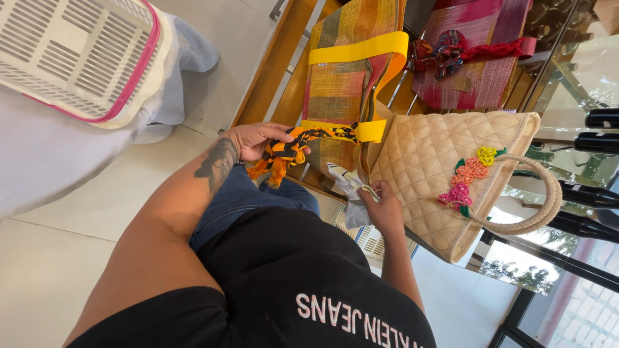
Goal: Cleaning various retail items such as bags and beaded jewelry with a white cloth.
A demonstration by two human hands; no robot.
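- While the view is taken from the head camera looking down, the left hand (253,140) is seen at centre frame, its fingers curled around an orange and black braided strap (293,147), which is gripped and bunched in the palm
- From the left hand the braided strap is run to the right, across the near edge of a striped woven bag (345,64) in orange, green and yellow
- A yellow band (358,47) is laid across the upper part of the striped woven bag, and a second yellow band is found at its near edge, just beside the strap
- The right hand (382,207) is placed lower and to the right, closed in a pinch on a white cloth (348,187), which hangs crumpled below the fingers
- The white cloth is held against the near left corner of a beige quilted bag (425,167); the two are touching
- The beige quilted bag is fitted with a rounded woven handle (545,206) and with crocheted flowers (471,177) in yellow, orange and pink on its right side
- A red and pink woven bag (480,51) is set further off, at the upper right
- A white slatted basket with pink trim (84,55) is located at the far left, well apart from both hands
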